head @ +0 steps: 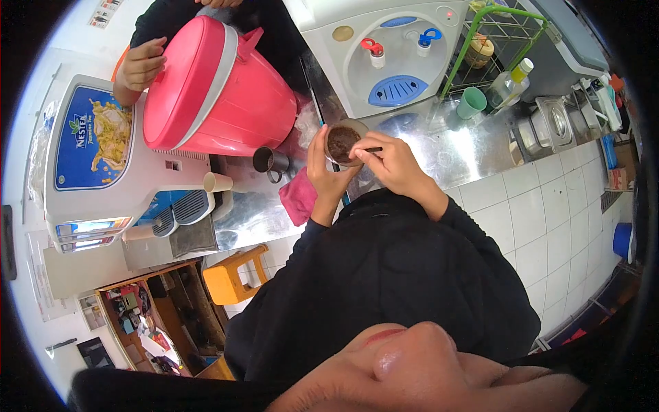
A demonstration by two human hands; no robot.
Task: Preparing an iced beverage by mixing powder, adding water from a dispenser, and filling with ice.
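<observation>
My left hand (329, 177) holds a cup (353, 125) with dark brown contents, its fingers wrapped around the side at the counter's front edge. Over the rim, my right hand (387, 160) pinches a thin dark handle (375, 149); whatever end lies in the cup is hidden. Left of my hands are a pink cloth (298, 197) and a metal mug (270, 162) on the steel counter (247, 221). A clear plastic bag (307, 123) lies close behind the cup.
Another person's hand (143, 67) touches a large pink lidded drink container (247, 98). At left stands a drink dispenser (98, 139) with a paper cup (217, 182). Behind is a water dispenser (329, 56); rightward are a green cup (471, 103), a bottle (507, 87) and a wire rack (476, 26).
</observation>
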